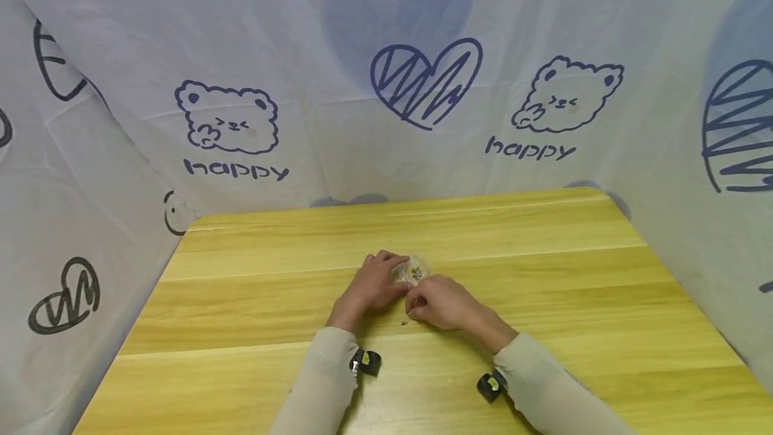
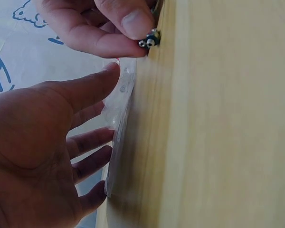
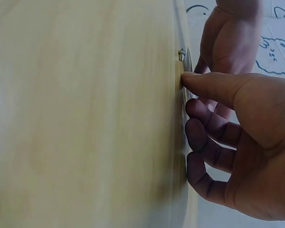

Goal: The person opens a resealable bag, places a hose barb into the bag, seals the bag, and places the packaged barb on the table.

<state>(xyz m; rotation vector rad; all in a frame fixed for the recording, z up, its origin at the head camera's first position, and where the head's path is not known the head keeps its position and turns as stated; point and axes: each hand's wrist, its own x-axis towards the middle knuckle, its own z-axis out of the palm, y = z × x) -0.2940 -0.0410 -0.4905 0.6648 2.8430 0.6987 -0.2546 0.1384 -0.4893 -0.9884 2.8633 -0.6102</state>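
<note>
A small clear plastic bag [image 1: 417,268] lies on the table with small dark pieces showing in it. My left hand [image 1: 377,282] reaches the bag from the left, its index finger along the far side and its thumb on the near side. In the left wrist view, its spread, fairly straight fingers touch the crinkled plastic [image 2: 119,107]. My right hand [image 1: 445,302] is at the bag's near right, fingers curled and tips down at the table. Small metal screws [image 2: 151,40] show right by its thumb and index fingertips; whether it pinches any is hidden.
One tiny dark piece [image 1: 404,323] lies on the table between the hands, just in front of the right fingertips. The wood-grain table [image 1: 241,327] extends to all sides. A printed cloth [image 1: 326,153] hangs behind and beside it.
</note>
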